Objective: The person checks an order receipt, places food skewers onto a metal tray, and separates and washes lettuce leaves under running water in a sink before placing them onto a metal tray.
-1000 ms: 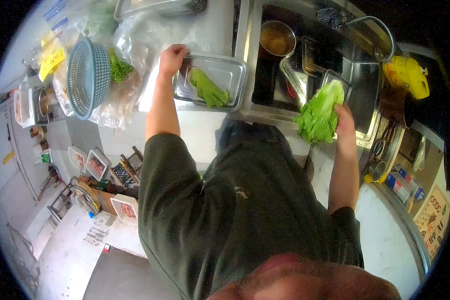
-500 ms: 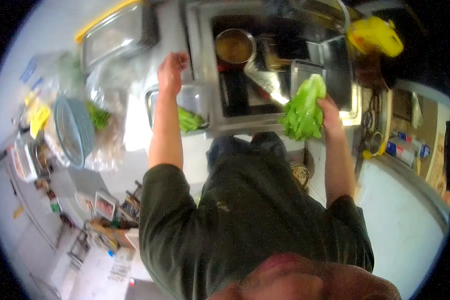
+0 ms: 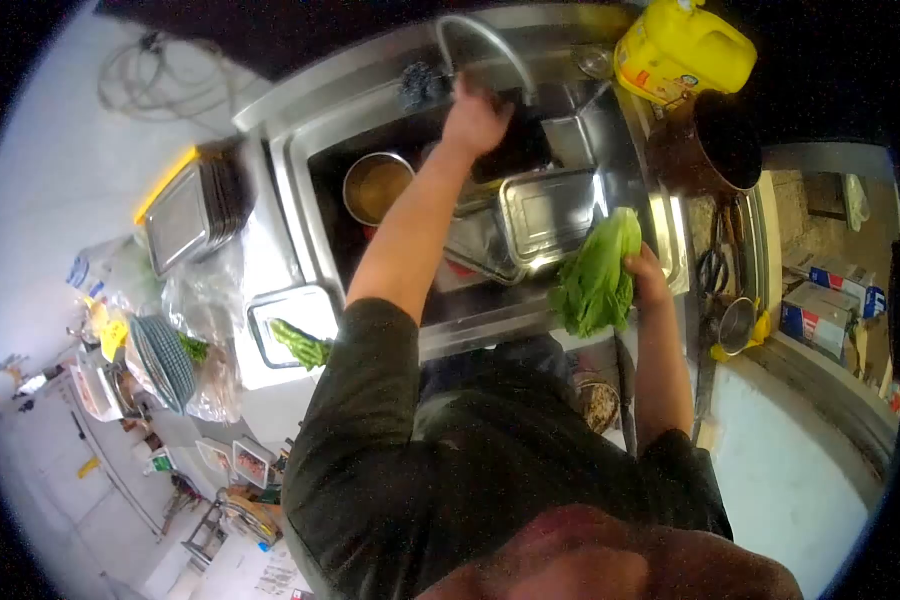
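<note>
My right hand [image 3: 649, 274] grips a head of green lettuce [image 3: 602, 275] at its right side, over the front edge of the sink [image 3: 490, 335]. Stretched across the sink, my left hand [image 3: 477, 118] is near the curved faucet [image 3: 490, 35]; it is blurred, and its fingers cannot be made out well. Inside the sink are a round pot [image 3: 378, 190] with brownish contents and a metal tray [image 3: 550, 215]. Left of the sink, a steel tray [image 3: 260, 325] holds more green leaves [image 3: 300, 344], partly behind my left arm.
Stacked metal trays [image 3: 178, 220] stand at the left, with plastic bags and a blue-grey basket [image 3: 162, 360] beside them. A yellow jug [image 3: 685, 55] and a brown pot [image 3: 685, 155] are at the right back. A strainer [image 3: 737, 325] lies at the right.
My left hand has left the steel tray and reached right and forward across the sink towards the faucet. The lettuce remains in my right hand. The view has shifted towards the sink.
</note>
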`<state>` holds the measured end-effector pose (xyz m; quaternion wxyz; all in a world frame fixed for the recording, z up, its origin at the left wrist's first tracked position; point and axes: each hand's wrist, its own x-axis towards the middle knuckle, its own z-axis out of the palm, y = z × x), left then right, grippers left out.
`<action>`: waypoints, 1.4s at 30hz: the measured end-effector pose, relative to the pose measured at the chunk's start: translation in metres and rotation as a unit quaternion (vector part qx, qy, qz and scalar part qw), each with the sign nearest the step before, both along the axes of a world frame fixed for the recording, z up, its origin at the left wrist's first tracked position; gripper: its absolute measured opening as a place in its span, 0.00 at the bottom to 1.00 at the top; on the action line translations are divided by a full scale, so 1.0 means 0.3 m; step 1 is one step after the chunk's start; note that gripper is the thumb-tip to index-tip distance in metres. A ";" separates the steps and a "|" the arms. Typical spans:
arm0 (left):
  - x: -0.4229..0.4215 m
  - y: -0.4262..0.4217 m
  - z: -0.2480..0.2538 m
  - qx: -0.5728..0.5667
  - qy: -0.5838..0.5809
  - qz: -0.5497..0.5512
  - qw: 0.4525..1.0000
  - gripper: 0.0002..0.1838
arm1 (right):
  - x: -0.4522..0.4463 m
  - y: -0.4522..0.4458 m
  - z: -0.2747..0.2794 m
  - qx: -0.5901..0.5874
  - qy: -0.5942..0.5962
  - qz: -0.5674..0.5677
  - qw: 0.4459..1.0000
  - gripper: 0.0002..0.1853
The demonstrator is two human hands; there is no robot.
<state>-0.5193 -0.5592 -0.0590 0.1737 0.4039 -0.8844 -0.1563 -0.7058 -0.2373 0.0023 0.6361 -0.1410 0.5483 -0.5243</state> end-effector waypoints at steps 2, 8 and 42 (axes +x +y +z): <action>-0.081 -0.069 0.044 -0.054 -0.130 0.003 0.990 0.21 | -0.053 0.012 0.017 0.021 0.006 -0.019 1.000 0.39; -0.174 -0.199 -0.059 -0.023 -0.216 0.066 0.974 0.26 | -0.183 0.020 -0.016 0.093 0.043 -0.042 0.994 0.41; -0.060 0.060 0.112 -0.037 -0.328 -0.012 0.944 0.21 | -0.184 -0.165 -0.055 -0.012 -0.076 0.021 0.997 0.27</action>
